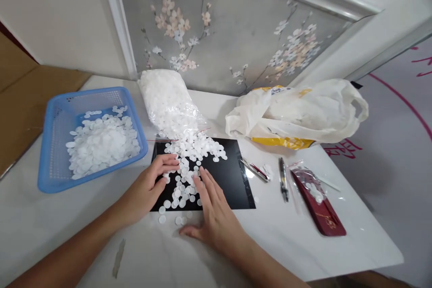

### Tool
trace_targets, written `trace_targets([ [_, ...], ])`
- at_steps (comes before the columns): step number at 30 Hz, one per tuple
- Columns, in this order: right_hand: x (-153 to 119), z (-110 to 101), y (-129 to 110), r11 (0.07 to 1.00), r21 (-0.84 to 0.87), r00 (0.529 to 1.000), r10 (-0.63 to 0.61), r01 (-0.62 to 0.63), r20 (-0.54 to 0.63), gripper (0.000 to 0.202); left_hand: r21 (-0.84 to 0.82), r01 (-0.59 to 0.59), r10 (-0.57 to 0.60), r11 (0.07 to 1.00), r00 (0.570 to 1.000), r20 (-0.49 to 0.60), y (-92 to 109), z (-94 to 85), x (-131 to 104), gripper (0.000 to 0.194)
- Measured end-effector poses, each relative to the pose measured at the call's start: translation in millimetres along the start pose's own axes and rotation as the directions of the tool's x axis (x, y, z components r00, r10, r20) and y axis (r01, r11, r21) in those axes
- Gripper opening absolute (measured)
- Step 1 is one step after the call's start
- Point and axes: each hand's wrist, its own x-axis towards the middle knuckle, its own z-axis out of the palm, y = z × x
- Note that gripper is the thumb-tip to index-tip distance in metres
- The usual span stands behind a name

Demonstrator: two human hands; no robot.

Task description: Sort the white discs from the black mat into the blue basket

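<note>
Small white round discs (185,189) lie scattered over a black rectangular sheet (231,184) on the white table. My left hand (151,182) rests at the sheet's left side, fingers stretched toward the discs. On the other side of them, my right hand (214,211) is spread, its fingertips touching the discs and its thumb near the sheet's front edge. Neither hand grips anything that I can see. Behind, a clear plastic bag (165,99) full of discs lies with its mouth toward me, and a heap of discs spills from it onto the sheet.
At the left stands a blue plastic basket (50,144) with many discs in it. A white and yellow carrier bag (297,112) lies at the back right. Tweezers (258,171), a pen (283,180) and a dark red packet (320,209) lie right of the sheet. A panelled wall (236,22) bounds the back.
</note>
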Motion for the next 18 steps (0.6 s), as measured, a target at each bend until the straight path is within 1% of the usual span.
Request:
trace_targets([
  [2,11,3,-6,1.000,-0.012,1.000,0.000,0.000,0.017,0.128,-0.167,0.017,-0.005,0.986,0.998,0.070,4,-7.8,-1,0.046],
  [3,16,4,-9,1.000,-0.018,1.000,-0.005,0.006,0.027,0.126,-0.214,0.001,0.014,0.977,0.998,0.068,6,-11.2,-1,0.047],
  [4,21,4,-11,1.000,-0.020,0.999,-0.015,0.016,0.039,0.121,-0.232,-0.030,0.039,0.972,0.999,0.034,8,-14.1,0,0.047],
  [5,26,4,-12,1.000,-0.017,0.998,-0.022,0.023,0.052,0.112,-0.211,-0.062,0.059,0.976,0.998,-0.020,9,-16.7,1,0.044],
  [7,33,5,-15,1.000,-0.005,0.997,-0.010,0.011,0.071,0.084,-0.077,-0.077,0.068,0.994,0.991,-0.116,9,-20.5,2,0.040],
  [8,37,5,-16,1.000,0.003,0.997,0.007,-0.008,0.073,0.068,0.011,-0.057,0.058,0.998,0.990,-0.129,8,-21.8,2,0.039],
  [9,40,4,-17,0.999,0.017,0.997,0.027,-0.028,0.067,0.053,0.096,-0.029,0.039,0.995,0.993,-0.109,6,-22.6,2,0.039],
  [11,43,-2,-14,0.995,0.076,0.997,0.063,-0.067,0.052,0.034,0.246,0.002,-0.001,0.969,1.000,-0.005,1,-22.9,-1,0.046],
  [13,39,-12,-6,0.979,0.173,0.994,0.104,-0.110,0.038,0.028,0.383,-0.017,-0.024,0.923,0.995,0.102,-3,-21.4,-6,0.065],
  [14,35,-18,0,0.965,0.224,0.990,0.133,-0.138,0.035,0.029,0.448,-0.031,-0.033,0.893,0.990,0.135,-4,-20.2,-9,0.075],
  [15,29,-24,7,0.951,0.262,0.986,0.167,-0.165,0.015,0.030,0.505,-0.043,-0.041,0.862,0.987,0.154,-4,-18.8,-11,0.080],
  [16,21,-30,14,0.940,0.278,0.979,0.205,-0.197,0.000,0.029,0.547,-0.050,-0.051,0.836,0.984,0.168,-3,-17.4,-13,0.078],
  [18,3,-40,26,0.938,0.254,0.969,0.246,-0.237,-0.003,0.027,0.583,-0.060,-0.086,0.810,0.972,0.219,4,-15.0,-15,0.058],
])
